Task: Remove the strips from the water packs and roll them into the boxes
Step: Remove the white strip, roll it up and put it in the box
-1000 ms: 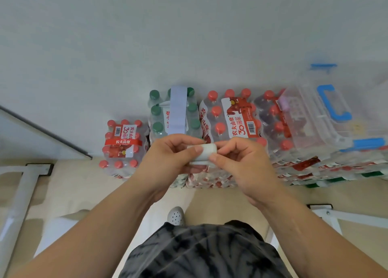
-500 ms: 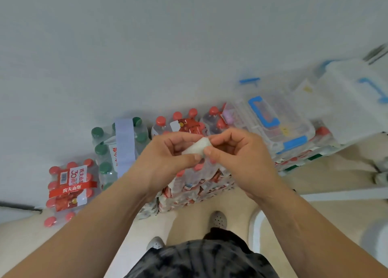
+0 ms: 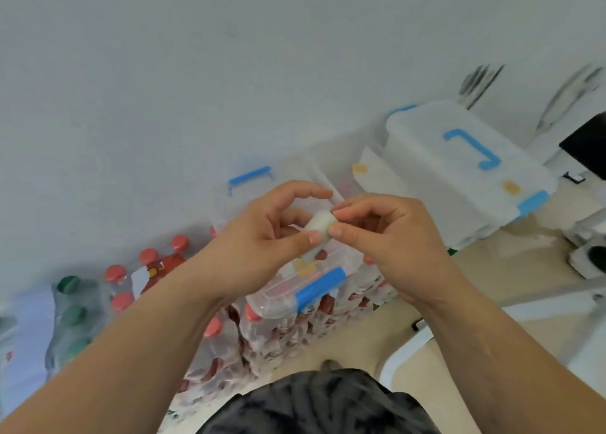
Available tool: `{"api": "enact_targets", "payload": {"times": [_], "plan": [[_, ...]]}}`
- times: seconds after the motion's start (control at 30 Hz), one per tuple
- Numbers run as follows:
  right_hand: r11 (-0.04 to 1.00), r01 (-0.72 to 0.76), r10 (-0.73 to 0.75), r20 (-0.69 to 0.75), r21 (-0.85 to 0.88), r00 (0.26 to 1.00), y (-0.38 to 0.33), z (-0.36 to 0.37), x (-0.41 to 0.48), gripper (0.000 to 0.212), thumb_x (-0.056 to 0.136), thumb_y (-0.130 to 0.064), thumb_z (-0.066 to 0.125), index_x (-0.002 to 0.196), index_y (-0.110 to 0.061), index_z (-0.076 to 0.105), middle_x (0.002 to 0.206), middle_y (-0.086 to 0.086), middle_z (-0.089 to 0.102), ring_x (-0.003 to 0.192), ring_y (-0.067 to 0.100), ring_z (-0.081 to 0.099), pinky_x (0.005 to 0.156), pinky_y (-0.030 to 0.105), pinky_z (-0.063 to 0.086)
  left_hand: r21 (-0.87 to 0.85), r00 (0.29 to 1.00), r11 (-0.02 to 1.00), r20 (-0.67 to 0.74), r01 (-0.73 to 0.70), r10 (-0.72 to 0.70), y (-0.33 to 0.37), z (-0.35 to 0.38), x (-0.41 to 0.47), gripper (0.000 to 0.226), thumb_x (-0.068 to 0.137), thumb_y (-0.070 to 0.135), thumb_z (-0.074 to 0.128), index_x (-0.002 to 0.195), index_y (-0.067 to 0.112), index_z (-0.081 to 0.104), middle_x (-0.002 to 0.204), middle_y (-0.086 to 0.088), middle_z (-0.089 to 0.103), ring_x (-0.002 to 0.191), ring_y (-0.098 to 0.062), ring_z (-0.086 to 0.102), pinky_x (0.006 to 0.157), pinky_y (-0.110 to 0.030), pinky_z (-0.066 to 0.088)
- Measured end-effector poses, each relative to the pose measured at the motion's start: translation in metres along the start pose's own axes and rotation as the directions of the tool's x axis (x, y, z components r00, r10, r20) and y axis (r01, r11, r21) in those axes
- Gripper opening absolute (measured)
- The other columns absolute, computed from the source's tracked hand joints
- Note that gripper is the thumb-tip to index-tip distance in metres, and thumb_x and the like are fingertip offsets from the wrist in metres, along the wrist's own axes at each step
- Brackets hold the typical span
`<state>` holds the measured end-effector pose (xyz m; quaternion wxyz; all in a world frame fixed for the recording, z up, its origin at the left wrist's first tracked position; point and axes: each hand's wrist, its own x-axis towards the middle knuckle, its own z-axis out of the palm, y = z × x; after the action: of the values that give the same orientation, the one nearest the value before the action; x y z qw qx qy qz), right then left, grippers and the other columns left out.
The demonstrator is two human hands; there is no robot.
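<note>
At frame centre, a rolled white strip (image 3: pixel 319 222) is pinched between left hand (image 3: pixel 259 250) and right hand (image 3: pixel 390 236), both grips clamped on it.

Rolled strip (image 3: pixel 319 225): looked matt, white, soft. Storage box (image 3: pixel 277 295): was clear, glossy plastic; its latch (image 3: pixel 319 289), smooth blue plastic. Lidded box (image 3: pixel 459 171): was frosted white plastic. Water packs (image 3: pixel 272 333): were wrapped in shiny, creased film. Shorts (image 3: pixel 314 404): were mottled cloth. Wall (image 3: pixel 196 72): was matt.
</note>
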<state>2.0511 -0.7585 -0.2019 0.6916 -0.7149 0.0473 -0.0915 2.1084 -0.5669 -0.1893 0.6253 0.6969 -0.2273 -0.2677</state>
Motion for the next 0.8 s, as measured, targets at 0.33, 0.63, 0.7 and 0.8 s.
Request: {"api": "enact_targets", "payload": {"times": [0.33,0.63,0.7,0.8], "plan": [[0.991,-0.136,0.134,-0.08,-0.019,0.988,0.039,-0.077,0.035,0.013,0.079,-0.014,0.084,0.089,-0.019,0.078,0.082,0.001,0.079,0.078,0.021,0.076,0.074,0.042,0.063,0.099,0.995,0.991,-0.063,0.085,-0.079,-0.008,0.051,0.082,0.026,0.097,-0.002,0.055,0.09,0.016,0.073,0.097,-0.006,0.073,0.095,-0.036,0.07,0.089,-0.047,0.057],[0.903,-0.422,0.429,-0.202,0.079,0.881,0.093,-0.09,0.036,0.007,0.089,-0.02,0.075,0.088,-0.014,0.077,0.081,0.013,0.078,0.076,0.042,0.073,0.073,0.059,0.06,0.427,0.967,0.877,-0.212,0.223,-0.143,-0.013,0.052,0.124,0.03,0.098,0.007,0.055,0.093,0.024,0.08,0.098,0.009,0.073,0.089,-0.004,0.068,0.082,-0.012,0.049],[0.871,-0.479,0.491,-0.181,0.109,0.852,0.102,-0.087,0.036,0.011,0.09,-0.023,0.075,0.089,-0.012,0.077,0.082,0.012,0.078,0.077,0.037,0.074,0.075,0.057,0.061,0.522,0.975,0.828,-0.182,0.203,-0.125,-0.011,0.054,0.133,0.03,0.095,0.005,0.056,0.096,0.023,0.079,0.097,0.007,0.07,0.083,-0.001,0.065,0.073,-0.006,0.045],[0.84,-0.518,0.541,-0.178,0.159,0.822,0.108,-0.08,0.04,0.012,0.09,-0.023,0.075,0.087,-0.012,0.077,0.08,0.007,0.078,0.072,0.024,0.074,0.073,0.045,0.063,0.643,0.988,0.751,-0.111,0.151,-0.104,-0.012,0.055,0.143,0.028,0.088,0.007,0.062,0.098,0.029,0.078,0.101,0.007,0.067,0.08,-0.003,0.064,0.07,-0.013,0.046]]}}
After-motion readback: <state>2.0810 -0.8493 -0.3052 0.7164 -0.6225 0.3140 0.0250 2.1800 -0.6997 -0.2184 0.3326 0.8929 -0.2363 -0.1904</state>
